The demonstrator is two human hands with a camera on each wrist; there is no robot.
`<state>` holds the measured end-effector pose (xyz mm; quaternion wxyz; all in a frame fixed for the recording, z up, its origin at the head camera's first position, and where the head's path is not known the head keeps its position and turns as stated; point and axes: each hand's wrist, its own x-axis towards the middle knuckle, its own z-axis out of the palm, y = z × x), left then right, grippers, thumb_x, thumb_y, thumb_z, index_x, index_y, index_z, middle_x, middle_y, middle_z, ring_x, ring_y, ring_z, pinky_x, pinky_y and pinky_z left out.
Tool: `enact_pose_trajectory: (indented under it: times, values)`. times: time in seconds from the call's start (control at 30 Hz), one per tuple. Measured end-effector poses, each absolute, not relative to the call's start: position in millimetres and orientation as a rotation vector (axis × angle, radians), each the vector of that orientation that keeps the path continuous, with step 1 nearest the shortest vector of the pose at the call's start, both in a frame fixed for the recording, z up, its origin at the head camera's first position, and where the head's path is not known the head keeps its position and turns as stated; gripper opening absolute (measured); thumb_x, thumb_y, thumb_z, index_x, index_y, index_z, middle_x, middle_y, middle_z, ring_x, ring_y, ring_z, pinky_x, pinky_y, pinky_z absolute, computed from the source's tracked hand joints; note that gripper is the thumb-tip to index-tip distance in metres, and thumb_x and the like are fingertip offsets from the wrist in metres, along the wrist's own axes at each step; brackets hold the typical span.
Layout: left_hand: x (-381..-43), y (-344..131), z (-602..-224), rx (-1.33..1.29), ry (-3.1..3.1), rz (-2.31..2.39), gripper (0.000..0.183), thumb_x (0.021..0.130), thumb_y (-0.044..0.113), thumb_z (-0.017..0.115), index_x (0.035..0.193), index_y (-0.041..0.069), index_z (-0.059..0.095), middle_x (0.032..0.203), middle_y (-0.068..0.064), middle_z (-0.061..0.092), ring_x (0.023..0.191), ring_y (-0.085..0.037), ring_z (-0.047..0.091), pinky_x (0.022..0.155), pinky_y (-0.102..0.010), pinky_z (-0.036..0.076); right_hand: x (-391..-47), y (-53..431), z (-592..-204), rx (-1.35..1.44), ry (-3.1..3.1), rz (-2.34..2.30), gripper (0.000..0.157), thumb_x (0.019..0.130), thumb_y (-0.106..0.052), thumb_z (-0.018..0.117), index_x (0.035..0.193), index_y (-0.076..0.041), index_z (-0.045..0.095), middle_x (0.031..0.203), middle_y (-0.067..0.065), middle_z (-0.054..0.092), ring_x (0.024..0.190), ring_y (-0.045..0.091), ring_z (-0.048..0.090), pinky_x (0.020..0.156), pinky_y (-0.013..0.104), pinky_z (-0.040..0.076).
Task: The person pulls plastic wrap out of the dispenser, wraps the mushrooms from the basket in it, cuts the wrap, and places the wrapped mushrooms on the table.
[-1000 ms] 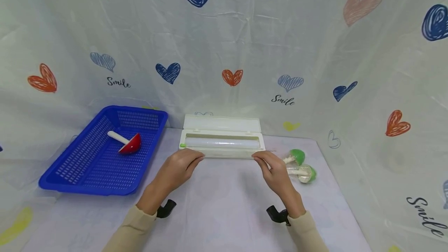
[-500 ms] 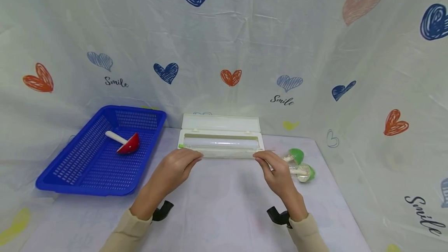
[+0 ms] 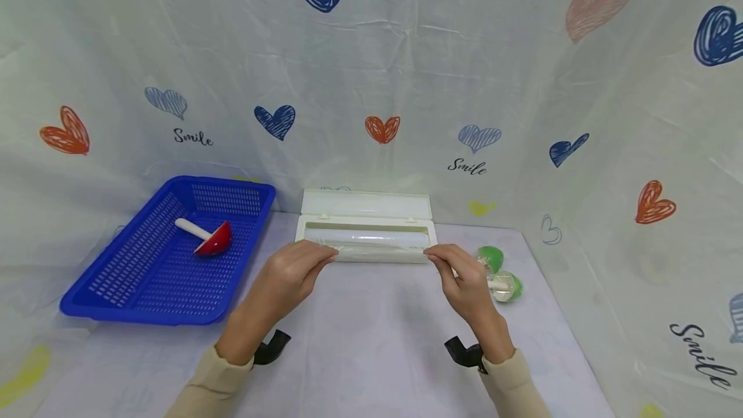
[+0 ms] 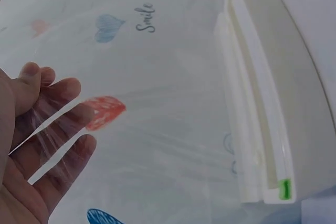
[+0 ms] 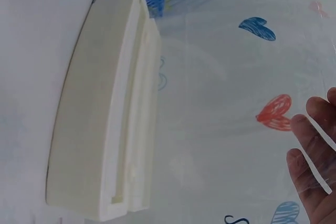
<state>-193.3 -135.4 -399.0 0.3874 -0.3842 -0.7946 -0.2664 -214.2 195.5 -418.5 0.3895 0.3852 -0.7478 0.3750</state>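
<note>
In the head view a white cling film dispenser [image 3: 366, 203] sits at the back of the table, lid raised, a roll of film inside. My left hand [image 3: 295, 274] pinches one corner of a clear sheet of cling film [image 3: 380, 249] between thumb and forefinger. The other corner is pinched by my right hand [image 3: 464, 281]. Between the hands the sheet stretches across the dispenser's front. The left wrist view shows film [image 4: 50, 153] lying over the spread lower fingers, with the dispenser's green slider [image 4: 284, 188] at its near end.
A blue plastic basket [image 3: 145, 311] stands at left, holding a red-capped, white-stemmed mushroom-shaped thing [image 3: 215, 240]. Right of my right hand lie two green-capped ones [image 3: 492, 258], the nearer [image 3: 506, 287] shiny with film. A heart-printed curtain [image 3: 348, 69] hangs close behind.
My hands have risen a little and spread slightly apart, the right one moving right, drawing the film taut. The green slider is now hidden behind my left hand in the head view.
</note>
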Motion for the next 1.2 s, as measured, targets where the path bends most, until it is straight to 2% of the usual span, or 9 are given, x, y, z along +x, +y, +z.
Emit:
enact_pose_trajectory:
  times: [0.2,0.3,0.4,0.5,0.7,0.93,1.2]
  values:
    - [-193.2,-136.6,-399.0,-0.971,-2.018,-0.674,0.013,0.092,0.008,0.075,0.104,0.004,0.078,0.094,-0.006,0.079,0.082,-0.022,0.075,0.073,-0.038,0.061,-214.0,198.1,-419.3,0.989,-1.907,0.934,0.014,0.100,-0.010,0.067,0.097,0.002,0.075,0.090,0.011,0.075,0.077,0.023,0.071,0.078,0.016,0.055]
    - [-192.1,-137.2,-404.4,-0.984,-2.017,-0.686,0.012,0.095,0.013,0.074,0.100,0.003,0.079,0.090,-0.006,0.079,0.078,-0.021,0.074,0.071,-0.036,0.060,-211.7,199.4,-424.8,0.991,-1.930,0.951,0.004,0.092,0.001,0.072,0.095,0.001,0.074,0.088,0.010,0.074,0.078,0.021,0.069,0.079,0.016,0.054]
    - [-189.7,-138.7,-412.8,-1.018,-2.000,-0.754,0.021,0.101,0.020,0.067,0.095,0.003,0.078,0.087,-0.004,0.076,0.077,-0.019,0.070,0.071,-0.032,0.058,-208.4,200.8,-431.7,1.004,-1.956,0.972,0.020,0.081,0.013,0.075,0.094,-0.002,0.074,0.086,0.008,0.073,0.077,0.018,0.068,0.078,0.016,0.054]
    - [-184.8,-140.8,-422.3,-1.068,-1.974,-0.844,0.030,0.105,0.025,0.060,0.091,0.004,0.077,0.087,-0.002,0.070,0.076,-0.014,0.064,0.071,-0.023,0.055,-202.7,202.6,-438.6,1.032,-1.986,0.996,0.029,0.076,0.017,0.074,0.093,-0.006,0.075,0.085,0.004,0.073,0.074,0.015,0.068,0.074,0.018,0.055]
    - [-172.8,-145.2,-438.7,-1.149,-1.984,-0.979,0.025,0.104,0.024,0.061,0.090,0.008,0.075,0.088,0.002,0.066,0.077,-0.008,0.060,0.070,-0.012,0.051,-189.3,208.7,-450.2,1.089,-2.062,1.036,0.033,0.076,0.017,0.075,0.094,-0.011,0.076,0.086,0.000,0.074,0.073,0.010,0.068,0.068,0.018,0.054]
    - [-166.5,-145.9,-439.9,-1.163,-2.022,-1.000,0.024,0.105,0.023,0.059,0.092,0.008,0.074,0.090,0.002,0.066,0.076,-0.006,0.060,0.071,-0.010,0.051,-181.8,210.8,-450.5,1.121,-2.065,1.063,0.031,0.079,0.015,0.075,0.096,-0.010,0.076,0.085,0.001,0.074,0.074,0.011,0.068,0.068,0.018,0.054]
    - [-175.6,-148.2,-416.1,-1.218,-1.953,-0.918,0.025,0.106,0.022,0.058,0.095,0.007,0.075,0.092,0.000,0.067,0.077,-0.009,0.063,0.073,-0.012,0.054,-186.5,210.0,-434.4,1.160,-2.008,1.081,0.020,0.086,0.008,0.073,0.096,-0.009,0.076,0.083,0.004,0.073,0.072,0.012,0.069,0.070,0.019,0.056]
